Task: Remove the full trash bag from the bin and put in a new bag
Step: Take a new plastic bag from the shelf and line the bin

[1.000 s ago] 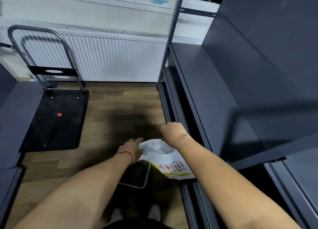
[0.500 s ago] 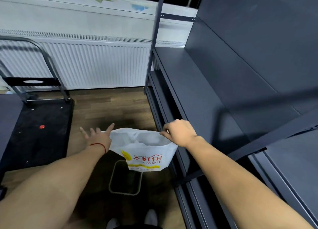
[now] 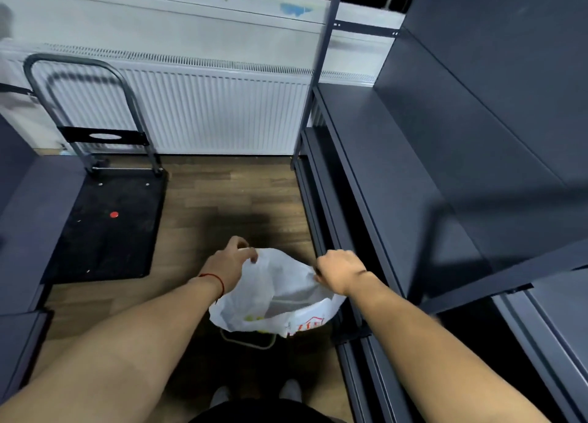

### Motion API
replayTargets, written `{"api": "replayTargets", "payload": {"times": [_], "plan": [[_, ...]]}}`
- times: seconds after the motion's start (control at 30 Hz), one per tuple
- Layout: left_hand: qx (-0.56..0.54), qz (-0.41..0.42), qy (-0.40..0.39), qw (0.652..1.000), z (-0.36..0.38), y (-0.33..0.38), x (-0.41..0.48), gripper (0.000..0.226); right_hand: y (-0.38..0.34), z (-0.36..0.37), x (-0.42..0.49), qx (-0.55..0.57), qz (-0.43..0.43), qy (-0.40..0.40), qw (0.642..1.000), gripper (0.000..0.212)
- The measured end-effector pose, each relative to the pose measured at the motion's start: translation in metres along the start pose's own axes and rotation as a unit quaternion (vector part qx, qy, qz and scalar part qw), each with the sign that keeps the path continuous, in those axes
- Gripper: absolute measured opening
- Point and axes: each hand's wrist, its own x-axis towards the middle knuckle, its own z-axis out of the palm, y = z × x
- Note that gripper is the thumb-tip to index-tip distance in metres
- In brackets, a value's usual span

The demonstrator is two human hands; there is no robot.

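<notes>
A white plastic bag (image 3: 273,298) with red and yellow print hangs open between my two hands, just above a small dark bin whose pale rim (image 3: 251,343) shows beneath it on the floor. My left hand (image 3: 232,259) grips the bag's left edge, a red cord around its wrist. My right hand (image 3: 339,271) is clenched on the bag's right edge. The bag's mouth is stretched wide and faces up toward me. Most of the bin is hidden by the bag.
Dark grey metal shelving (image 3: 413,174) runs along the right, close to my right arm. A flat black trolley (image 3: 108,228) with a metal handle stands at the left. A white radiator (image 3: 206,111) lines the far wall. My shoes (image 3: 289,391) stand on the wood floor behind the bin.
The bag has dropped lower, down to the bin, and its mouth is spread wider. My left hand, earlier with fingers splayed beside the bag, now curls over the bag's left edge.
</notes>
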Motion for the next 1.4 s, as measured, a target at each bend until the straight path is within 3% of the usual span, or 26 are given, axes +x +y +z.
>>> {"api": "replayTargets", "payload": {"times": [0.13, 0.33, 0.47, 0.57, 0.77, 1.07, 1.4], "plan": [[0.058, -0.056, -0.007, 0.997, 0.001, -0.021, -0.005, 0.017, 0.004, 0.021, 0.005, -0.052, 0.029, -0.078, 0.995, 0.028], [0.199, -0.105, -0.078, 0.971, 0.004, -0.037, -0.014, 0.055, -0.004, 0.044, 0.01, -0.04, 0.06, -0.108, 0.992, 0.037], [0.185, -0.162, -0.113, 0.963, 0.021, -0.044, -0.019, 0.093, -0.014, 0.067, 0.03, 0.018, 0.066, -0.13, 0.989, 0.071], [0.174, -0.191, -0.114, 0.959, 0.038, -0.055, -0.013, 0.106, -0.018, 0.08, 0.042, 0.039, 0.053, -0.13, 0.989, 0.071], [0.131, -0.241, -0.108, 0.956, 0.074, -0.078, 0.019, 0.115, -0.023, 0.12, 0.086, 0.108, 0.021, -0.169, 0.98, 0.094], [0.074, -0.278, -0.122, 0.95, 0.159, -0.136, 0.057, 0.113, -0.038, 0.209, 0.164, 0.219, 0.006, -0.159, 0.962, 0.105], [0.053, -0.297, -0.118, 0.946, 0.279, -0.204, 0.108, 0.114, -0.067, 0.338, 0.248, 0.305, 0.035, -0.186, 0.933, 0.093]]}}
